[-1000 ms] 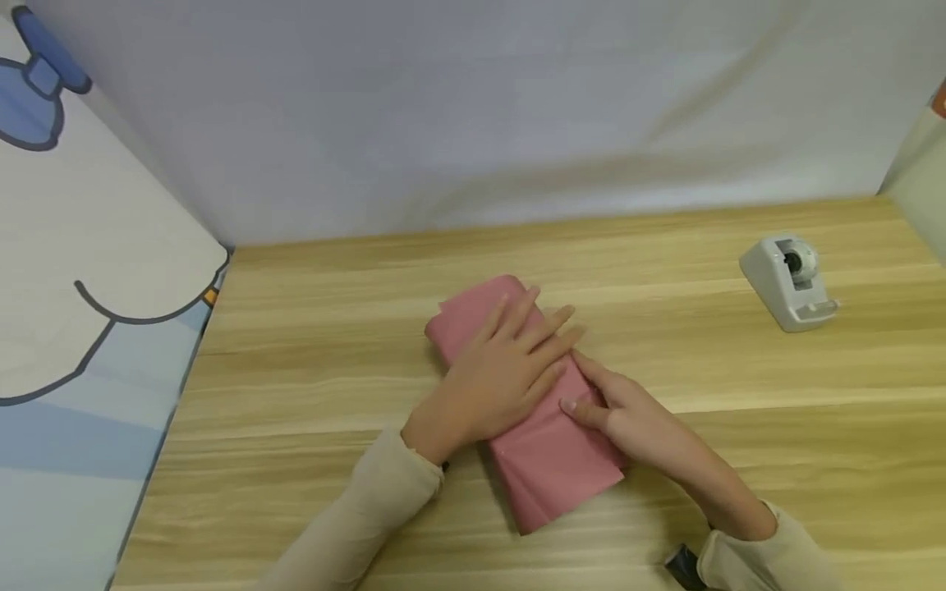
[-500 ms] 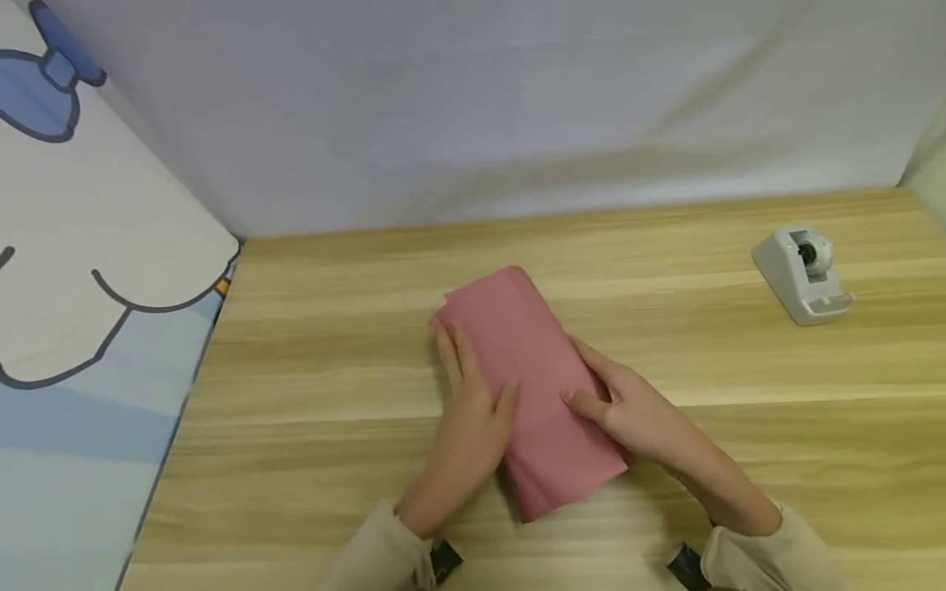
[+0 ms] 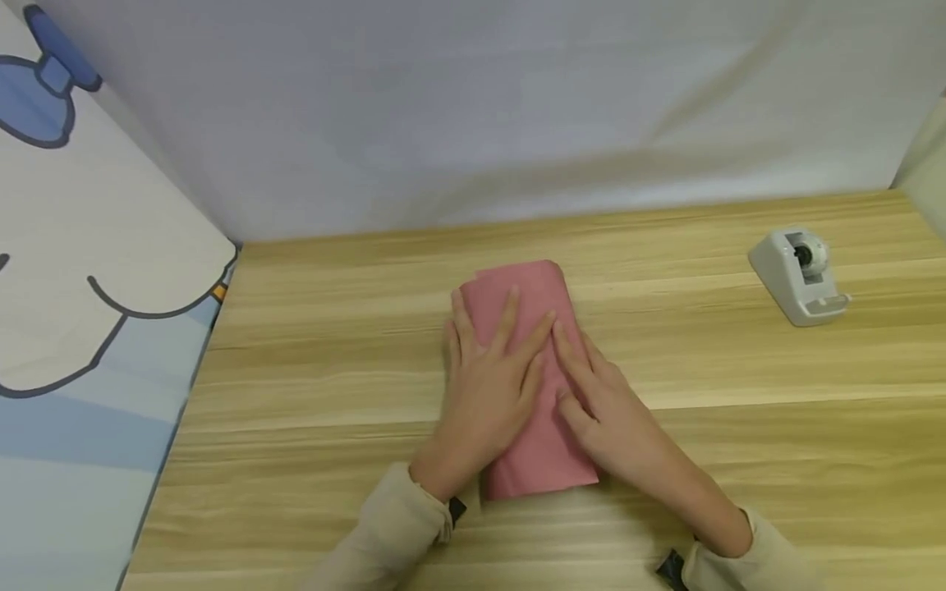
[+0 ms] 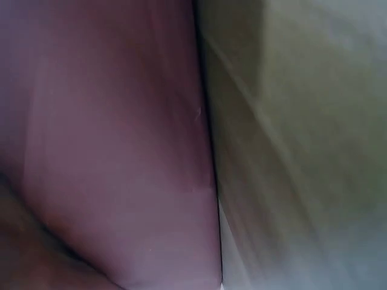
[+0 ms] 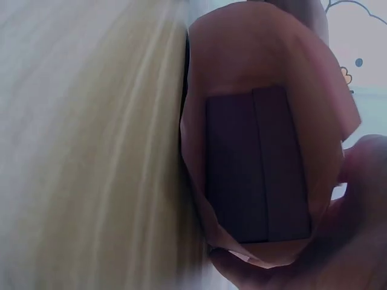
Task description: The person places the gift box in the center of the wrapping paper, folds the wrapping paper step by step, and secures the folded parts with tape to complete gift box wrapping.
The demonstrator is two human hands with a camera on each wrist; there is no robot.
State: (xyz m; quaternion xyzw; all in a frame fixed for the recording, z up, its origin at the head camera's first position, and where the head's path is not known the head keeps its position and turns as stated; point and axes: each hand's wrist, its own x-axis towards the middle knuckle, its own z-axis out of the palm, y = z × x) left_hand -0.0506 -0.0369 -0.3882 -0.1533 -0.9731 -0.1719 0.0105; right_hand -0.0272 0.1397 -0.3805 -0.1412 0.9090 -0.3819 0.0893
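Note:
A pink paper wrapping (image 3: 543,451) forms a long flat packet on the wooden table, its long side pointing away from me. My left hand (image 3: 488,398) lies across the packet's top with spread, straight fingers. From the other side, my right hand (image 3: 617,423) rests along the right edge, index finger and thumb extended on the paper, other fingers down the side and partly hidden. In the right wrist view the near end of the paper gapes like a tube, with a dark box (image 5: 233,169) inside. The left wrist view is filled by blurred pink paper (image 4: 121,133) beside the tabletop.
A white tape dispenser (image 3: 794,283) with a roll of clear tape stands at the back right of the wooden table (image 3: 310,345). Behind the table hangs a pale cloth (image 3: 473,107). A cartoon-printed sheet (image 3: 89,205) borders the left side.
The packet has turned to lie straighter and shifted slightly right. My left hand lifted to its left edge, then came back onto the top. My right index finger moved onto the paper.

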